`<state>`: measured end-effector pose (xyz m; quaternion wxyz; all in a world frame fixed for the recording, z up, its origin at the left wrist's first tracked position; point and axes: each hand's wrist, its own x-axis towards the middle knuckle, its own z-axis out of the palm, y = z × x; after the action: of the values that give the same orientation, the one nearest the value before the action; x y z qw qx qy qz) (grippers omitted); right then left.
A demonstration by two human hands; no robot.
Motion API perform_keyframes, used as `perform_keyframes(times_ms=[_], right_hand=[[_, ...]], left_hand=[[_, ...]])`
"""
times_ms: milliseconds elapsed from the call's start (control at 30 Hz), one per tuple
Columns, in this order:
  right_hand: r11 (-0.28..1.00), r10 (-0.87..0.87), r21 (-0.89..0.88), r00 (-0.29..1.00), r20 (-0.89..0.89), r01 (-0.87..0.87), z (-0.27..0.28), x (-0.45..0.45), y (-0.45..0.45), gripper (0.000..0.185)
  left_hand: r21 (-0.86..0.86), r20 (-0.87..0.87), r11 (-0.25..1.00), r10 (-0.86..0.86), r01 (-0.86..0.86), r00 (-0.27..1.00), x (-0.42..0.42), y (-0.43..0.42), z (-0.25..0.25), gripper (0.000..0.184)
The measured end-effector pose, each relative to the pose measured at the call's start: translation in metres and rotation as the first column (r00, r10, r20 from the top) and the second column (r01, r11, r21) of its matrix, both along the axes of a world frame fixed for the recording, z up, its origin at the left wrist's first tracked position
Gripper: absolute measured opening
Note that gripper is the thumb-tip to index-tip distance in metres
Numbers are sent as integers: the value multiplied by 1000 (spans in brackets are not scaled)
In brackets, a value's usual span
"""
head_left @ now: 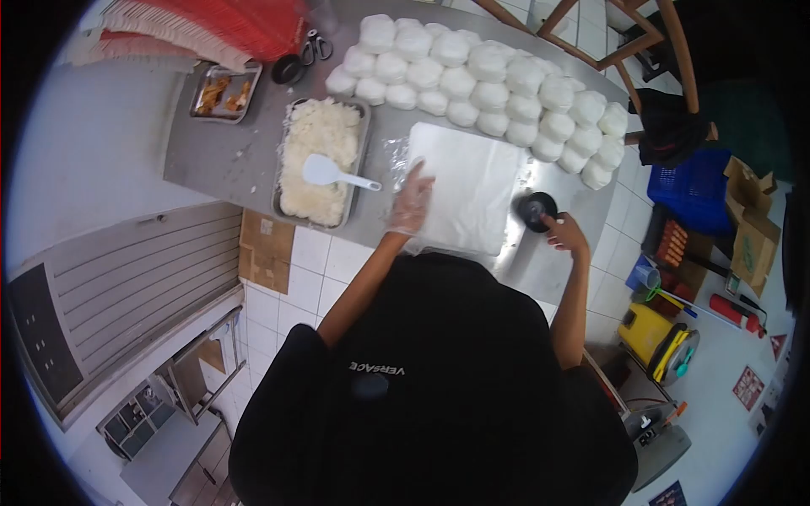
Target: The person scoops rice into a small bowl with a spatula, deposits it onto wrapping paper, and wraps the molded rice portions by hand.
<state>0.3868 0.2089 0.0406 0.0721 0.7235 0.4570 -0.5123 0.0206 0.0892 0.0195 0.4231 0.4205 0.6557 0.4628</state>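
My left hand [412,202], in a clear plastic glove, lies at the left edge of a stack of thin white sheets [472,185]. Its fingers are stretched out and hold nothing. My right hand [567,231] pinches the near rim of a small round black bowl [530,221] just right of the stack; what is inside the bowl is too blurred to tell. Left of my left hand, a metal tray [364,139] is full of cooked white rice [316,135]. A white rice paddle [325,170] rests on the rice, its handle pointing toward my left hand.
Round white wrapped bundles [489,80] are piled along the table's far side. A smaller tray with brown food pieces [226,91], a black bowl [288,69], scissors [316,48] and red-and-white stacked packaging [202,29] sit at far left. A wooden stool [607,51] stands beyond the table.
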Motion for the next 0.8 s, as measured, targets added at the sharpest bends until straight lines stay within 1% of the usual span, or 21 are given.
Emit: perform_keyframes(times_ms=[33, 67, 100, 133, 200, 233, 267, 300, 333, 367, 400, 433, 500, 533, 567, 600, 633, 700, 733, 767, 800], right_hand=[[994, 53, 97, 995, -80, -45, -15, -10, -15, 45], [965, 90, 248, 996, -4, -86, -38, -15, -24, 36], [910, 117, 392, 990, 75, -137, -53, -19, -27, 28], [906, 127, 398, 989, 71, -145, -45, -35, -29, 28], [842, 257, 538, 903, -344, -34, 2, -92, -37, 25], [850, 346, 510, 868, -356, -130, 31, -128, -42, 28], [799, 487, 549, 799, -353, -244, 46, -162, -48, 31], [746, 577, 596, 737, -353, -298, 52, -197, -59, 31], [611, 710, 703, 644, -285, -363, 49, -228, -65, 30], [631, 719, 685, 605, -342, -363, 48, -254, -64, 29], [850, 523, 263, 668, -529, -457, 85, -284, -54, 31], [895, 444, 334, 667, -598, -297, 87, -307, -56, 35], [573, 680, 759, 696, -229, -310, 54, -352, -53, 37], [570, 683, 758, 694, -225, -316, 51, -373, -59, 37], [455, 727, 711, 684, 50, -536, 51, -395, -67, 38], [339, 734, 594, 600, 319, -730, 50, -412, -73, 39], [331, 734, 590, 594, 330, -737, 47, -424, -78, 39], [377, 744, 529, 589, 316, -761, 37, -439, -88, 42], [425, 764, 533, 606, 223, -732, 29, -444, -90, 39], [420, 768, 521, 597, 233, -743, 22, -446, -93, 39], [417, 765, 558, 609, 210, -717, 24, -447, -97, 37]], left_hand=[[86, -108, 993, -71, 81, 992, 3, 2, -1, 78], [91, -115, 993, -62, 72, 991, 3, 1, 13, 78], [88, -210, 975, -181, 203, 961, 2, 3, 40, 87], [70, -303, 941, -296, 331, 906, -2, 2, 63, 96], [93, -360, 921, -324, 380, 875, -12, -6, 86, 103], [105, -411, 896, -356, 432, 839, -17, -11, 94, 111], [198, -410, 902, -279, 384, 868, -21, -18, 100, 108], [202, -408, 906, -267, 372, 873, -30, -25, 101, 108], [246, -340, 924, -201, 293, 919, -43, -33, 102, 102], [282, -267, 936, -135, 212, 954, -59, -43, 103, 96], [313, -279, 934, -82, 171, 957, -81, -52, 104, 90], [289, -266, 951, -33, 112, 963, -105, -64, 105, 89], [239, -333, 964, 197, -119, 922, -151, -86, 91, 91], [217, -336, 957, 261, -195, 905, -177, -95, 69, 93], [164, -248, 958, 271, -235, 930, -205, -101, 53, 94], [144, -276, 948, 315, -285, 908, -227, -106, 43, 94], [149, -265, 945, 321, -290, 909, -249, -108, 45, 94], [19, -356, 949, 300, -314, 885, -283, -111, 49, 94], [-20, -320, 952, 284, -306, 904, -293, -107, 52, 96], [-24, -306, 950, 290, -312, 907, -300, -103, 45, 96], [34, -199, 962, 273, -272, 941, -305, -98, 33, 96]])
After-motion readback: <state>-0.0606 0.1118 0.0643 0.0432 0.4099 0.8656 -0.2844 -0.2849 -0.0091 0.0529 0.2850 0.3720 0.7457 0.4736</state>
